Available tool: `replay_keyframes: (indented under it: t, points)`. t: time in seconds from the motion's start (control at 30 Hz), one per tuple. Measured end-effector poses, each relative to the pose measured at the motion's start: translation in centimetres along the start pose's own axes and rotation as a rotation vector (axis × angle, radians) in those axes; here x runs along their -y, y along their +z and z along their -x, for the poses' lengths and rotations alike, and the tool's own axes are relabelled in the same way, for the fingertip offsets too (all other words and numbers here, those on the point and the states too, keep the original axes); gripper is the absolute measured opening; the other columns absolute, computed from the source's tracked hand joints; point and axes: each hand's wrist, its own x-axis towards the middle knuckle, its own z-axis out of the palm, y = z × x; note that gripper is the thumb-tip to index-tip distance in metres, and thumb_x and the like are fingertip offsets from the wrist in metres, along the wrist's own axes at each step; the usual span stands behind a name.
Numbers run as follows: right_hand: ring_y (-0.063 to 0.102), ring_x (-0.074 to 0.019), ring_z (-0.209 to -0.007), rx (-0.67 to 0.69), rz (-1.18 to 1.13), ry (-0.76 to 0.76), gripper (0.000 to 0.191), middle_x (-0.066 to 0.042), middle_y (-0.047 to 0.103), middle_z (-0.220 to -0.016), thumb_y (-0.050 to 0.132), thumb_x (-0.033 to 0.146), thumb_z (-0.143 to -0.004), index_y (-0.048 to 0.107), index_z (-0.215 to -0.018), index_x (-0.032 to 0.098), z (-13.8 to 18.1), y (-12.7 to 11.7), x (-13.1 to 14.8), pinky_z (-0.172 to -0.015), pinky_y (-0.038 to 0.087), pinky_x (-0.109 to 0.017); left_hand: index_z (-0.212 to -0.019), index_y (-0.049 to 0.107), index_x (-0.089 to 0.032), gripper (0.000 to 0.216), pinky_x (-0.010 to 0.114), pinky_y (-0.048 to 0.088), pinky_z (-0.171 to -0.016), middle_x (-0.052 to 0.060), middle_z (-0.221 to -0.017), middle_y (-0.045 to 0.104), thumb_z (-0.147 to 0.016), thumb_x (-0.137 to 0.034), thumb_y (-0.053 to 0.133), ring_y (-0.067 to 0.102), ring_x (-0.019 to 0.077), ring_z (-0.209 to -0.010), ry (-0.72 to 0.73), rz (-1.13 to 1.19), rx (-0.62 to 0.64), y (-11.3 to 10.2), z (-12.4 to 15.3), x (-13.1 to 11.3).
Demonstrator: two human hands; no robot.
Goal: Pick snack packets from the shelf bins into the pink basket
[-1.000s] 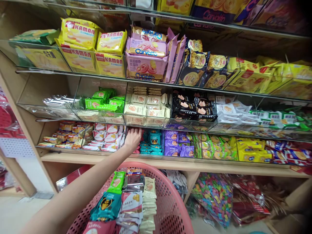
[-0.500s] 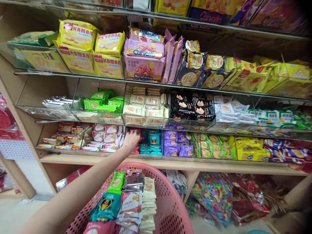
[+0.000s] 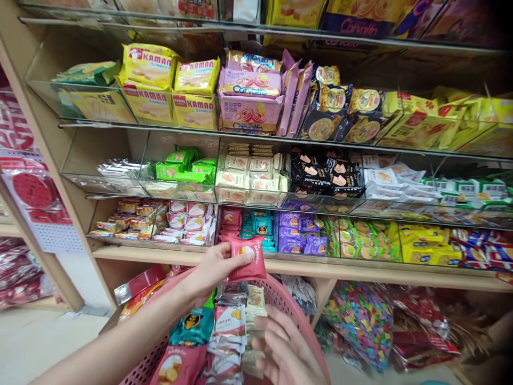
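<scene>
My left hand (image 3: 218, 267) grips a red snack packet (image 3: 249, 261), thumb on its front, just outside the lowest shelf and above the far rim of the pink basket. My right hand (image 3: 286, 345) hovers over the basket's right side with its fingers apart and nothing in them. Inside the pink basket (image 3: 315, 326) lie another red packet (image 3: 180, 366), a teal packet (image 3: 192, 326), white-and-red packets (image 3: 230, 323), a silver packet (image 3: 232, 294) and a stack of cream packets (image 3: 256, 299), partly hidden behind my right hand.
More red packets (image 3: 230, 219) fill a lowest-shelf bin, beside teal packets (image 3: 262, 227) and purple packets (image 3: 290, 232). Clear dividers and front panels edge the shelves. Below the wooden ledge (image 3: 360, 270) sits a bag of colourful pieces (image 3: 360, 321).
My left hand has come out of the shelf bin and now holds a red packet over the basket's far edge. My right hand has entered at the lower right. The view has shifted left.
</scene>
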Motion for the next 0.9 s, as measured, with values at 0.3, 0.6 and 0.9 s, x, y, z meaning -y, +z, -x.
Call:
replay_keyframes:
  t: [0.3, 0.6, 0.9]
  points:
    - [0.058, -0.0157, -0.088, 0.101, -0.020, -0.058, 0.047, -0.003, 0.064, -0.100, 0.076, 0.043, -0.067, 0.057, -0.104, 0.023, -0.6, 4.8, 0.3, -0.071, 0.048, -0.026, -0.089, 0.064, -0.012, 0.028, 0.033, 0.049, -0.081, 0.009, -0.088, 0.072, -0.070, -0.030, 0.074, 0.065, 0.0179, -0.081, -0.174, 0.528, -0.049, 0.9, 5.1, 0.3]
    - [0.057, -0.0126, -0.073, 0.190, 0.101, -0.039, 0.046, -0.004, 0.066, -0.093, 0.073, 0.043, -0.070, 0.060, -0.106, 0.017, -0.8, 5.7, -0.3, -0.069, 0.046, -0.025, -0.091, 0.065, -0.015, 0.026, 0.028, 0.047, -0.074, 0.005, -0.090, 0.071, -0.073, -0.033, 0.072, 0.062, 0.0153, -0.079, -0.174, 0.389, -0.059, -2.0, 7.9, 1.3]
    - [0.059, -0.0113, -0.065, 0.383, 0.233, 0.180, 0.047, -0.002, 0.066, -0.080, 0.076, 0.044, -0.066, 0.060, -0.099, 0.015, -0.8, 6.0, -1.7, -0.061, 0.045, -0.023, -0.092, 0.062, -0.018, 0.026, 0.027, 0.047, -0.076, -0.002, -0.084, 0.067, -0.073, -0.035, 0.070, 0.062, 0.0152, -0.082, -0.347, 0.275, -0.027, -5.5, 11.0, 2.4]
